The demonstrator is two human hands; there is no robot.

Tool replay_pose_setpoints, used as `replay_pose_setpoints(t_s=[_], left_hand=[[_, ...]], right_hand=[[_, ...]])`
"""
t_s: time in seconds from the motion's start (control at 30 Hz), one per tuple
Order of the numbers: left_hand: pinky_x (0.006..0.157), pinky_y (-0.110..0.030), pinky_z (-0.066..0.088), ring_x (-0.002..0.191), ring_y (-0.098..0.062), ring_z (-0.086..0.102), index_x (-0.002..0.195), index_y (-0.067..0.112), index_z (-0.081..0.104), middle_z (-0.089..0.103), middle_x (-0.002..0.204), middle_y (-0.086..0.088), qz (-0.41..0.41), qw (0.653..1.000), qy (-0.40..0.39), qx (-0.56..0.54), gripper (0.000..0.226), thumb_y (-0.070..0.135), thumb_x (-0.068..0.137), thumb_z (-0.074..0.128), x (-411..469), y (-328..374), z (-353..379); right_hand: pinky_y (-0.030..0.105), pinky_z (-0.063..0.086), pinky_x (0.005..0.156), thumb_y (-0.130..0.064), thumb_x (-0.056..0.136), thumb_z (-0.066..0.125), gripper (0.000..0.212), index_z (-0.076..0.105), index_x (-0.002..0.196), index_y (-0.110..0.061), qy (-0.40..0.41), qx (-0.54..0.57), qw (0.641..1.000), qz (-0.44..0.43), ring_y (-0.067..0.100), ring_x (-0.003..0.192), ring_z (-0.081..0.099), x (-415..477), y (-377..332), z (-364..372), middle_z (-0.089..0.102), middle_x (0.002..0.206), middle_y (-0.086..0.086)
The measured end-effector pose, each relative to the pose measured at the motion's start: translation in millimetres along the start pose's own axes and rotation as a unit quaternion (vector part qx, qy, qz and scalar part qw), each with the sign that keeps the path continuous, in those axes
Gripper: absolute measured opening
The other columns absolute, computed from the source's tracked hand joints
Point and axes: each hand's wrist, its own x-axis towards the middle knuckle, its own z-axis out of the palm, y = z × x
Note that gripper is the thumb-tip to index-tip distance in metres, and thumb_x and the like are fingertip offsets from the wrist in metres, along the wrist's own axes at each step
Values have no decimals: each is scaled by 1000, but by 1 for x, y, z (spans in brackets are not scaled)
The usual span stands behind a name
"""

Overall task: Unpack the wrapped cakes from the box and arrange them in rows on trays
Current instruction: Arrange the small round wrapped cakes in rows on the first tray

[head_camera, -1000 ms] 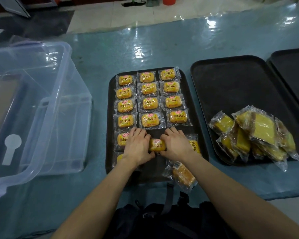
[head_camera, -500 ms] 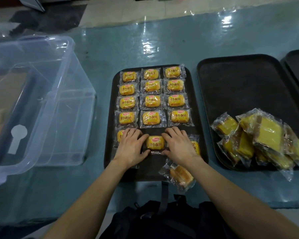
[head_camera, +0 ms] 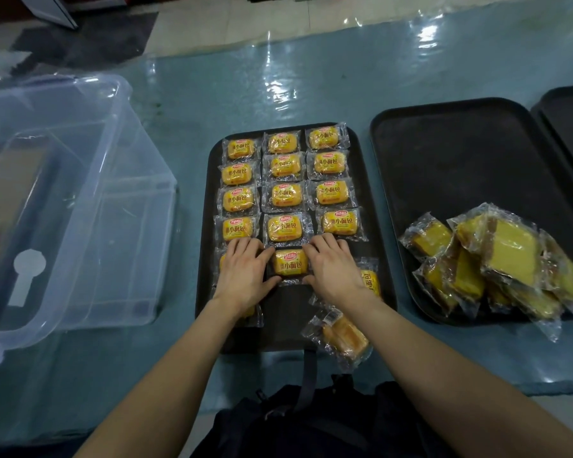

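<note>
Glossy blue-green sheeting (head_camera: pixel 311 94) covers the table. At frame centre the left hand (head_camera: pixel 245 276) and right hand (head_camera: pixel 331 269) lie flat with fingers straight, gripping nothing. They flank one wrapped cake (head_camera: pixel 290 263), thumbs against its sides, evidently squaring it into a fifth row. Four full rows of three fill the upper part of the black tray (head_camera: pixel 285 312), labels upward and aligned: 小面包, under a red logo too small to read. A sideways cake (head_camera: pixel 371 282) lies just right of the right hand; a loose cake (head_camera: pixel 343 335) overhangs the tray's lower edge. Larger cakes (head_camera: pixel 510 252) are heaped on the second tray (head_camera: pixel 460 153) at right. The clear box (head_camera: pixel 80 193) stands at left.
</note>
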Motion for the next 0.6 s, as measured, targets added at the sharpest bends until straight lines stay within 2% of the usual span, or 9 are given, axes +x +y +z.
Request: replay_pose_setpoints(t_s=[0.13,0.27,0.33,0.43,0.5,0.57,0.6], left_hand=[[119,-46,36,128,-26,48,146,27,62,59,131,-2,-3,1000,3,-4,73,69,87,73,3,-5,-2],[121,-47,36,129,-25,48,146,28,61,59,132,-1,-14,1000,15,-10,71,71,90,69,1,-6,-6],[119,-47,37,127,-24,50,140,28,64,61,128,0,-16,999,28,-16,60,65,93,69,-1,-3,-10],[108,-42,46,115,-19,57,124,27,72,67,116,5,-7,998,38,-57,35,52,99,68,-4,10,-16],[96,-40,57,100,-13,66,115,27,74,72,104,8,-1,990,-7,-138,25,47,104,65,-8,25,-24],[81,-39,63,86,-10,70,115,28,74,74,93,8,-12,972,-90,-215,30,54,105,62,-12,41,-29],[79,-39,64,83,-10,71,116,28,73,74,93,7,-18,960,-134,-244,38,62,102,61,-15,49,-30]], right_hand=[[51,40,116,-49,88,82,72,55,147,-18,5,23,1000,-3,27,141,43,3,-1,2,55,146,4],[47,42,116,-43,100,68,50,58,142,-19,61,72,995,17,23,135,48,-6,8,-1,59,139,0],[47,42,116,-36,105,62,41,60,141,-17,83,83,992,43,22,134,49,-14,19,-3,60,139,1],[45,45,115,-28,106,59,36,63,140,-15,108,92,986,89,22,132,51,-28,37,-5,62,139,2],[45,47,113,-25,106,58,37,62,141,-13,114,102,981,117,23,131,52,-40,48,-4,62,138,3],[46,48,112,-25,104,60,41,61,142,-10,108,112,979,130,25,129,54,-53,57,-2,63,136,5],[47,49,110,-24,103,60,42,61,142,-9,106,119,978,132,27,127,55,-61,61,0,63,134,6]])
